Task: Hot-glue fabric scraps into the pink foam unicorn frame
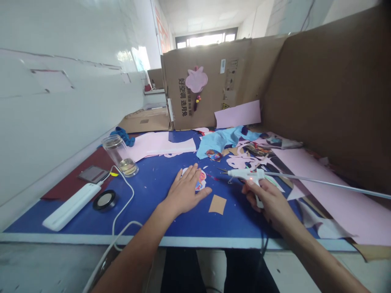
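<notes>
White plastic makes up the glue gun [248,174] in the head view; the right hand's [269,199] fingers are curled around its handle, the nozzle pointing towards the left hand [185,191]. That hand lies flat, its fingers extended, gripping nothing, over 1 printed cutout [202,181] that shows between fingers and thumb. 1 brown card piece [218,204] lies just beside the left thumb; light-blue cloth [218,141] lies beyond the left fingertips.

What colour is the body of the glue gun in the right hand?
The glue gun has a white body, best seen in the head view.
</notes>
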Motion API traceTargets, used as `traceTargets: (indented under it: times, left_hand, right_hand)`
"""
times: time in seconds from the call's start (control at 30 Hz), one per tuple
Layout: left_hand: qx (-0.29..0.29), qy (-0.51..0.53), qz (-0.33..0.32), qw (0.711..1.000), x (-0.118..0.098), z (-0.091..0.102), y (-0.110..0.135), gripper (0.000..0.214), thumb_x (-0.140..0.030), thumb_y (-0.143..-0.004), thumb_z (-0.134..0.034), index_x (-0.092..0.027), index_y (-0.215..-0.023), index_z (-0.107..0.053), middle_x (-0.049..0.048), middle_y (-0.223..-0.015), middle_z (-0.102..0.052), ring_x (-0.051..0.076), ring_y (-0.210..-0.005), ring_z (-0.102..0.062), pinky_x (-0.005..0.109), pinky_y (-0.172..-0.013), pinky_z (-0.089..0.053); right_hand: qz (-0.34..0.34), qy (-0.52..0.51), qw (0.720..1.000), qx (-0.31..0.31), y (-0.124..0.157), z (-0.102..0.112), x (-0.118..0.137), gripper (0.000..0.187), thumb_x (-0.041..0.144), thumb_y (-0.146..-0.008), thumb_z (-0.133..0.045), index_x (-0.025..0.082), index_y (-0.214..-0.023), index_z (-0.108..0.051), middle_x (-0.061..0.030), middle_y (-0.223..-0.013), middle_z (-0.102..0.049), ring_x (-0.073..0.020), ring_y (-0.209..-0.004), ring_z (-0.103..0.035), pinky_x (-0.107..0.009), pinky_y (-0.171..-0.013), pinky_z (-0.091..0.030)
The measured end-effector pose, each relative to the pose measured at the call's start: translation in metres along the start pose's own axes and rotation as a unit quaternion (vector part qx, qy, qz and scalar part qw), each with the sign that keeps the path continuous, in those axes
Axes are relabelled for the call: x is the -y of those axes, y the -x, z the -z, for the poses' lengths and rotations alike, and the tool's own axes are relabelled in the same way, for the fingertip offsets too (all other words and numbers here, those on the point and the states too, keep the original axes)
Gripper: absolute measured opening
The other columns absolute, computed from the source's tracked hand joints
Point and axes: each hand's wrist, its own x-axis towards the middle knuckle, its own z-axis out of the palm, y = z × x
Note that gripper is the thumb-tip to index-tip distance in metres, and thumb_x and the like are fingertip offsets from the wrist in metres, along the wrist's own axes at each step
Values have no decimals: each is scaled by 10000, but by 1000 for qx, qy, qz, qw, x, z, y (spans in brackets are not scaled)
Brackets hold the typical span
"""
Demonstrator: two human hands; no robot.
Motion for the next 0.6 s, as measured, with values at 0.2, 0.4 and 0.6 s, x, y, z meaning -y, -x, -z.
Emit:
traceTargets:
  times: [0.2,0.4,0.6]
  left_hand:
    - [33,15,18,999,-10,-3,-9,835,-746,-1058,-355,-215,-1702,-337,132,-1790,-239,301,-1672,-198,577,-1353,-161]
    - [33,14,31,999,-10,-2,-9,794,-710,-1070,-384,-196,-1674,-394,124,-1791,-247,299,-1672,-207,579,-1356,-142]
    - [18,14,47,999,-2,2,-5,671,-642,-1097,-392,-236,-1626,-475,118,-1768,-327,297,-1654,-276,599,-1343,-181]
  right_hand:
    - [-12,-19,1000,9,-4,2,1,464,629,-906,-744,179,-821,-671,46,-541,-524,-104,-457,-425,-225,-422,-310]
    - [-39,-62,997,17,-16,3,3,321,400,-816,-872,184,-926,-662,0,-701,-681,-90,-497,-448,-197,-412,-320]
    - [-61,-97,993,23,-38,-5,11,278,299,-772,-879,191,-924,-672,-58,-918,-776,-76,-533,-483,-170,-403,-381]
